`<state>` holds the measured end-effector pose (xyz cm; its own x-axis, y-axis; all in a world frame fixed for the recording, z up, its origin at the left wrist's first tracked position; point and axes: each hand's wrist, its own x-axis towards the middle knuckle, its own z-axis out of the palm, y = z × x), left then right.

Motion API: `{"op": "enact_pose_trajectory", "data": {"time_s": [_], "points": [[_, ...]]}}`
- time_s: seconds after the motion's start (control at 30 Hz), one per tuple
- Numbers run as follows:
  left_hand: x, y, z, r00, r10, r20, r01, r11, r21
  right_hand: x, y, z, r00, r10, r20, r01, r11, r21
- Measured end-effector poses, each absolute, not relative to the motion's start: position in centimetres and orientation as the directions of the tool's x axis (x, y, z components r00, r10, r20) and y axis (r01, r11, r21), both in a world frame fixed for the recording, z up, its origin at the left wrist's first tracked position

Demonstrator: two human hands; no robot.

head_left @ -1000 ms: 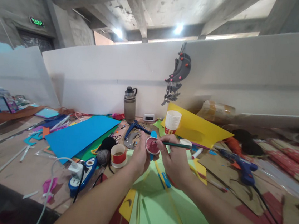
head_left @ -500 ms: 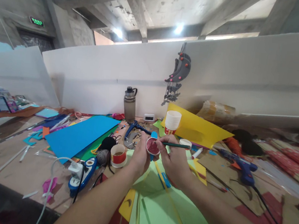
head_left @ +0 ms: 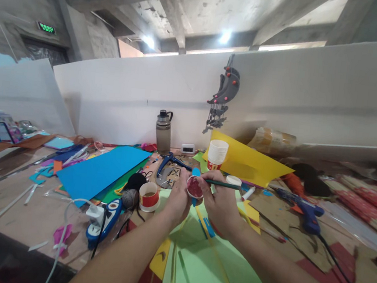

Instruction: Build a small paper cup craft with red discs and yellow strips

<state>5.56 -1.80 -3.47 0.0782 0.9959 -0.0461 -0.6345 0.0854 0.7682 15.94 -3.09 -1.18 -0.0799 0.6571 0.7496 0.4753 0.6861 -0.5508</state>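
My left hand (head_left: 179, 198) is wrapped round a small paper cup (head_left: 194, 186) with a white rim and a dark red round face turned toward me. Blue paper pieces (head_left: 196, 172) stick out above and below the cup. In my right hand (head_left: 217, 204) a slim dark green pencil (head_left: 222, 184) is pinched, its rear end pointing right. The fingers are at the cup's right edge and hide the pencil's tip. Light green paper (head_left: 215, 262) lies beneath both hands, with a thin yellow strip (head_left: 218, 254) on it.
A red and white paper cup (head_left: 149, 197) stands left of my hands, near a blue power strip (head_left: 106, 223). Stacked paper cups (head_left: 217, 151) and a bottle (head_left: 164, 132) stand behind. A blue glue gun (head_left: 307, 214) with its cord lies at right; blue card (head_left: 103, 172) lies at left.
The cup has shifted slightly right and tilted a little in my left hand. My right hand with the pencil has barely moved.
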Motion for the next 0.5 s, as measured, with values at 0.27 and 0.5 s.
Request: {"op": "enact_pose_trajectory", "data": {"time_s": [0.27, 0.5], "points": [[5.0, -2.0, -2.4, 0.125, 0.989, 0.078, -0.655, 0.023, 0.756, 15.9, -3.6, -0.9, -0.031, 0.650, 0.759, 0.426, 0.696, -0.578], [5.2, -2.0, -2.5, 0.053, 0.992, 0.111, -0.753, -0.033, 0.657, 15.7, -3.5, -1.0, -0.039, 0.622, 0.782, 0.446, 0.711, -0.544]]}}
